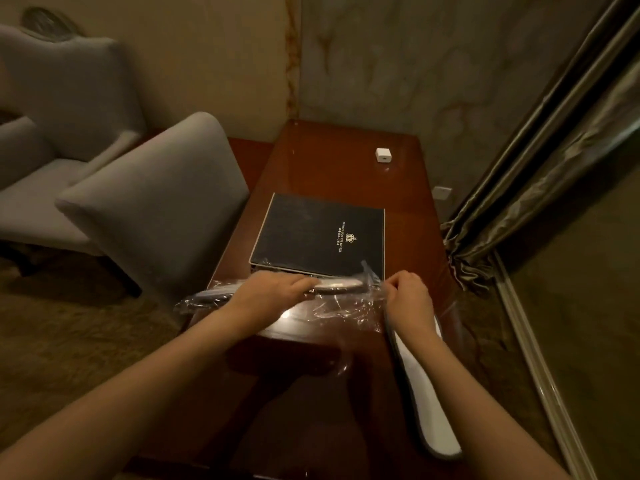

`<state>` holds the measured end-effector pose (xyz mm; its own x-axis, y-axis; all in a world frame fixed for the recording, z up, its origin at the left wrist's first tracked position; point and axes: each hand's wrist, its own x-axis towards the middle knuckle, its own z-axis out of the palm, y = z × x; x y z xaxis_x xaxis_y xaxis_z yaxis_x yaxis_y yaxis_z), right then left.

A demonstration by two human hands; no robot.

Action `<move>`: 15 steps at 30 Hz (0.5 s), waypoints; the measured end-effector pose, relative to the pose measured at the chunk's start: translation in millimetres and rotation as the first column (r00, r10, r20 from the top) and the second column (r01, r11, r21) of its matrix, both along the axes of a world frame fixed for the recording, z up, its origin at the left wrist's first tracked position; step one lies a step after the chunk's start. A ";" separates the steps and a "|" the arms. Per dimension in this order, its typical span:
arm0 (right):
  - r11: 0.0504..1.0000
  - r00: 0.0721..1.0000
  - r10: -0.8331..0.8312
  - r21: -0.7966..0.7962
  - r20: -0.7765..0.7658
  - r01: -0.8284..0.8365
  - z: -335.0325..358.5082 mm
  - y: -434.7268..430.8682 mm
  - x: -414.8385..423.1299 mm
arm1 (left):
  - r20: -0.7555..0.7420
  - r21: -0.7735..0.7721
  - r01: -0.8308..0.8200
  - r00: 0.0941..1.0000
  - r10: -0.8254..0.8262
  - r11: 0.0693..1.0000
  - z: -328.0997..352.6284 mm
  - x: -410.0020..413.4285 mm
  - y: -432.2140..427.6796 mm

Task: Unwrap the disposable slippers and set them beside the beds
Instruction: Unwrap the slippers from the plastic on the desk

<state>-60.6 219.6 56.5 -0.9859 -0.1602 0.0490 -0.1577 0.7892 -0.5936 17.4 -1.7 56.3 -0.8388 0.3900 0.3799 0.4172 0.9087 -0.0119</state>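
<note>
Head view, mid-frame: left hand [273, 289] grips the seemingly light, soft slipper [337, 286], right hand [408, 296] pinches the slippery wrap [343, 304] at its end.

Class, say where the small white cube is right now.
In the head view, the small white cube sits on the wooden desk's far right part, beyond the black folder and close to the wall.
</note>
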 end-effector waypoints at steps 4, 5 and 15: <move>0.972 0.981 0.162 -0.153 -0.110 -0.177 22.0 7.5 -4.6 | -0.013 0.059 -0.060 0.998 0.060 0.996 12.0 -3.0 -7.4; 0.942 0.957 0.232 -0.205 -0.172 -0.265 30.4 6.2 -4.1 | -0.021 0.062 -0.069 0.997 0.070 0.996 13.7 -4.4 -7.4; 0.818 0.832 0.536 -0.333 0.143 -0.469 47.1 16.1 -17.2 | 0.489 0.356 -0.205 0.872 0.005 0.912 29.7 -14.4 -12.6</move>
